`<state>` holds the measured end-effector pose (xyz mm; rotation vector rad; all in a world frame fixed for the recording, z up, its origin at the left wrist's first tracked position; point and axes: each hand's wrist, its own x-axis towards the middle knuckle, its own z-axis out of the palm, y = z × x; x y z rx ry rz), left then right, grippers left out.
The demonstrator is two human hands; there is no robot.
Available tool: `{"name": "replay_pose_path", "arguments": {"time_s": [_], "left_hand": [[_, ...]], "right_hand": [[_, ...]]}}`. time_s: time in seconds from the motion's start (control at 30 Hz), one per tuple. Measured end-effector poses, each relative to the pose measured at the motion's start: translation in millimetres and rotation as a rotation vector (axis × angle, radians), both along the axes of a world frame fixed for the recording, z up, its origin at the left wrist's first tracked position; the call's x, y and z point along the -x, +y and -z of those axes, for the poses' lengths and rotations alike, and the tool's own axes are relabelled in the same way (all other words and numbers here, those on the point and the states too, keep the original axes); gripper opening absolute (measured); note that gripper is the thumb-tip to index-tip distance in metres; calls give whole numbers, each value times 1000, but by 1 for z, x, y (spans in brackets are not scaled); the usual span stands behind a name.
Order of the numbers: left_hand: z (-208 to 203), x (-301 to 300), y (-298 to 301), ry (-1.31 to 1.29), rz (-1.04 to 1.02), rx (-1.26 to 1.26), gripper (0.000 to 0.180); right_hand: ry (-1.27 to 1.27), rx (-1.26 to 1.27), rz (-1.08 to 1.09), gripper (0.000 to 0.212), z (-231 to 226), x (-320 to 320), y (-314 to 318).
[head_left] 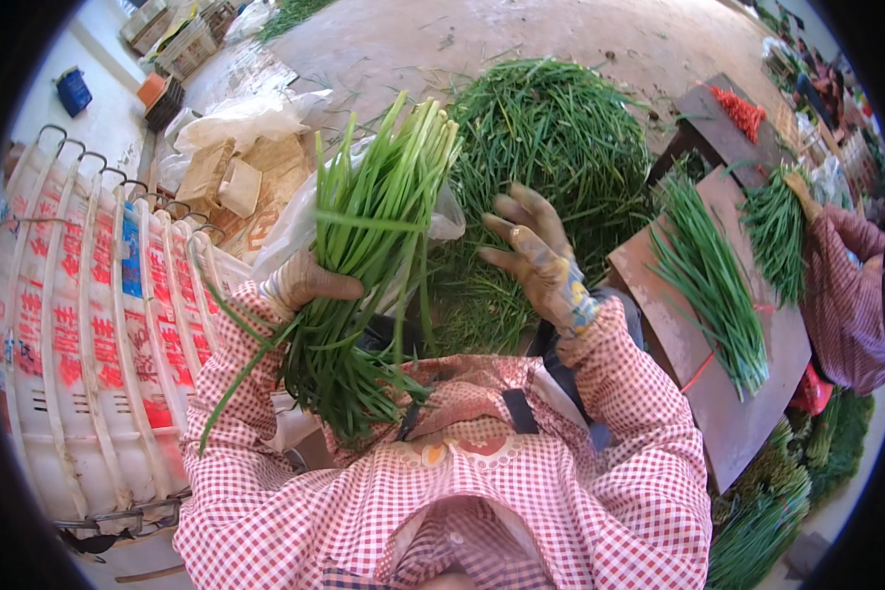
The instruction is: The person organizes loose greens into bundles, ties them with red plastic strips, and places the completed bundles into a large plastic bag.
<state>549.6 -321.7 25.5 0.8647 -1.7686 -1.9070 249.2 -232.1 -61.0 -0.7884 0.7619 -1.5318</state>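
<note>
A thick bunch of green garlic chives (pixel 388 206) stands nearly upright in my left hand (pixel 310 283), which is gloved and wrapped round it about halfway along. Its pale cut ends point up and away, while the dark leaf tips droop toward my lap. To the right of the bunch, my right hand (pixel 539 251) is raised in a soiled glove, fingers apart and holding nothing. Beyond that hand lies a large loose heap of chives (pixel 551 128) on the ground.
At right, a board (pixel 767 413) bears another chive bunch (pixel 713 280) and red ties (pixel 698 372). A person's sleeve (pixel 846 295) reaches in beside it. A white plastic crate (pixel 98 344) stands at left. Cardboard (pixel 280 177) and plastic film (pixel 236 128) lie beyond it. More bunches (pixel 772 501) lie lower right.
</note>
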Motion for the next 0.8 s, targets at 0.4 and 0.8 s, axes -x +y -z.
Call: {"name": "replay_pose_path", "arguments": {"time_s": [0.4,0.8], "left_hand": [[47,-50,24,-284,1,171,100],[60,-71,55,-311,-61,-222,85]], "right_hand": [[550,-18,-418,84,-19,-42,-7],[1155,196,187,26,65,5,-69]]}}
